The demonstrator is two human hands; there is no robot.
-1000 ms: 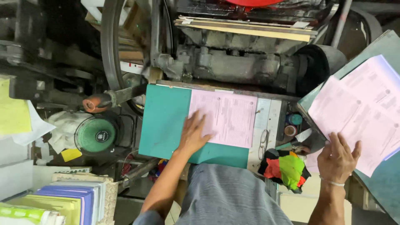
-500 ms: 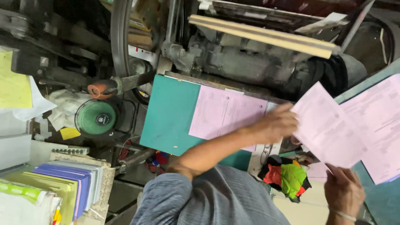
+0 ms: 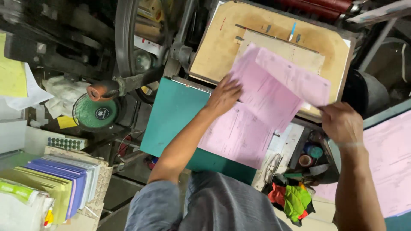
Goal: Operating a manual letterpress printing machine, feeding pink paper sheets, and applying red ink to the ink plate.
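My left hand (image 3: 224, 96) grips the left edge of a pink printed sheet (image 3: 263, 96) that hangs between the tan press platen (image 3: 222, 38) and the teal board (image 3: 171, 115). My right hand (image 3: 340, 122) pinches the lower right end of a second pink sheet (image 3: 295, 77), which lies slanted over the platen and overlaps the first. Below them, a pile of pink sheets (image 3: 237, 139) rests on the teal board. Another pink pile (image 3: 385, 162) lies on a teal surface at the right edge.
A large flywheel (image 3: 124, 47) and dark machine parts fill the upper left. A small green fan (image 3: 96, 113) sits left of the board. Stacked coloured paper (image 3: 64, 179) lies at lower left. Ink tins (image 3: 310, 154), spectacles (image 3: 272, 169) and coloured rags (image 3: 291, 199) sit between the two teal surfaces.
The tan platen has swung into view. My left hand left the pile on the teal board and took a pink sheet. My right hand left the right pile and brought a sheet over the platen.
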